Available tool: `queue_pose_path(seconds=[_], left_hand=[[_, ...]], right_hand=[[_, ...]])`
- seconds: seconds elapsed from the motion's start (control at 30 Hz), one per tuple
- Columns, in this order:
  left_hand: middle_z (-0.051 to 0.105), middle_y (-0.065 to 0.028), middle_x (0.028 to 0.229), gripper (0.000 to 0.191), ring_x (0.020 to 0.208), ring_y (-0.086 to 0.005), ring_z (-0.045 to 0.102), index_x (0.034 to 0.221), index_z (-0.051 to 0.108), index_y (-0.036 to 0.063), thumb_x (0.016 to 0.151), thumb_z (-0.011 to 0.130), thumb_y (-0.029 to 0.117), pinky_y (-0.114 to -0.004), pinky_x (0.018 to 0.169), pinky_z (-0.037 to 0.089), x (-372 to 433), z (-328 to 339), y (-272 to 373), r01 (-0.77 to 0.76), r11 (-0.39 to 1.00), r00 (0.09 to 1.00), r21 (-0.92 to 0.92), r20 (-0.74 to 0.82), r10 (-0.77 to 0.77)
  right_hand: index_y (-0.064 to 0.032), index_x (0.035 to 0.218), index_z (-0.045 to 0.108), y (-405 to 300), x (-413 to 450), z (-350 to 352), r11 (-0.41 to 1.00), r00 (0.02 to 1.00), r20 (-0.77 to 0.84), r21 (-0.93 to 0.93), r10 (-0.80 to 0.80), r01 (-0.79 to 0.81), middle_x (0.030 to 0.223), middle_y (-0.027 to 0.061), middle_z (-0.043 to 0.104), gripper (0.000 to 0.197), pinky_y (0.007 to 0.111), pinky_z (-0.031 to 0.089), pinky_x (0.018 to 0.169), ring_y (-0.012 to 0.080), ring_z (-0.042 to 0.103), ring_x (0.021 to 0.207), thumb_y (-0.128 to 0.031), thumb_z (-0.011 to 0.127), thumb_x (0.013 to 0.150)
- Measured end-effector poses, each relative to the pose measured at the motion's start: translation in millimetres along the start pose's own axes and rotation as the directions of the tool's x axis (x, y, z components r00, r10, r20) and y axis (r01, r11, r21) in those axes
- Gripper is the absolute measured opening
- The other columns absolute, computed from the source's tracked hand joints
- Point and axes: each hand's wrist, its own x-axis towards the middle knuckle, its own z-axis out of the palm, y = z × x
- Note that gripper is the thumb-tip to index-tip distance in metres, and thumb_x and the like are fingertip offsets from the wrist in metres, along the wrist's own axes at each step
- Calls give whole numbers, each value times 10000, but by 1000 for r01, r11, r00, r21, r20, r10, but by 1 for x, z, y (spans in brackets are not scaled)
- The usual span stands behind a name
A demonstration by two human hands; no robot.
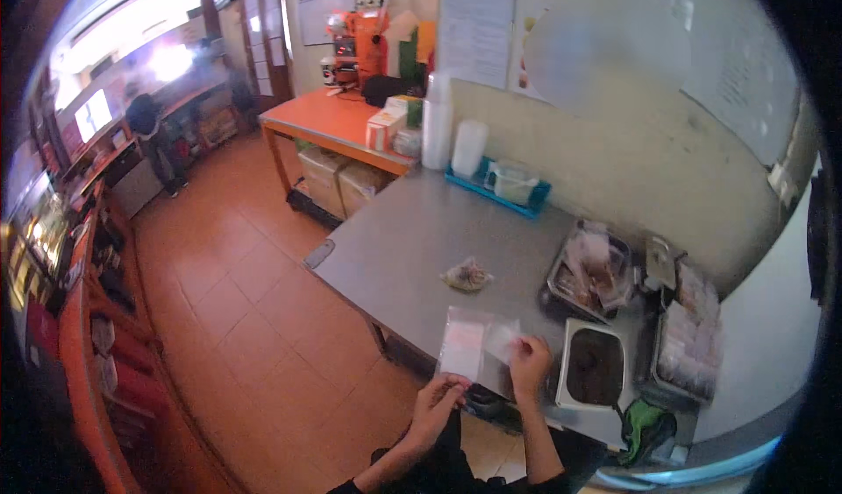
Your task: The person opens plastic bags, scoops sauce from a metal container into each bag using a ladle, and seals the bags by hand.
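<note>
My left hand (pixel 439 405) pinches the near edge of a clear plastic bag (pixel 465 346) at the table's front edge; pale and pinkish contents or backing show through it. My right hand (pixel 531 362) holds a small clear plastic bag (pixel 502 339) between thumb and fingers, just right of the first one and partly overlapping it. Beyond both hands, a small tied plastic bag with food-like contents (pixel 467 275) lies on the metal table (pixel 395 244). To the right of my right hand stands a rectangular metal container (pixel 562 362) with dark brown contents.
Metal trays of bagged items (pixel 589 270) (pixel 687 356) line the right side, near a green cloth (pixel 644 425). A teal tray (pixel 498 191) with plastic tubs and stacked cups stands by the wall. An orange table (pixel 322 116) adjoins at the back. Another person (pixel 150 129) stands far left.
</note>
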Motion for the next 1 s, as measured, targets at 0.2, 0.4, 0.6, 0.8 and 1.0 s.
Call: queue_pose_path(seconds=[0.2,0.4,0.6,0.8,1.0], left_hand=[[599,-124,1166,424,1065,-219,576,1316,491,20,968,509,261,-345,925,450,18,0,8,439,746,899,-502,244,-364],[637,-62,1044,309,939,-119,577,1129,614,-10,946,572,235,-292,844,479,17,2,3,221,971,964,-86,169,-204],[639,-49,912,161,810,-119,589,960,641,-6,936,575,139,-261,736,481,14,3,1,60,996,966,62,247,-74],[557,-106,920,60,863,-225,583,919,618,-5,883,588,32,-328,772,472,9,5,28,-450,806,874,385,376,308],[505,-103,1005,123,900,-263,555,956,601,27,835,624,32,-356,775,454,7,16,34,-486,805,840,341,436,322]], right_hand=[[-43,847,624,-67,-11,-48,935,986,-16,316,-165,162,776,111,555,124,414,453,708,306,557,751,-101,683,755],[-41,946,666,-101,-21,-78,806,792,167,204,-588,556,804,116,590,159,371,478,710,255,581,771,-123,682,810],[-25,847,599,-60,-48,-69,828,952,300,548,-63,-118,725,59,559,275,266,441,651,148,527,677,-289,612,922],[-40,913,656,-74,-43,-113,917,869,466,398,-164,-40,788,67,622,141,266,449,655,158,544,684,-172,606,916],[-58,939,667,-64,-49,-115,935,862,399,289,-312,204,709,73,620,147,268,439,586,167,560,600,-192,615,909]])
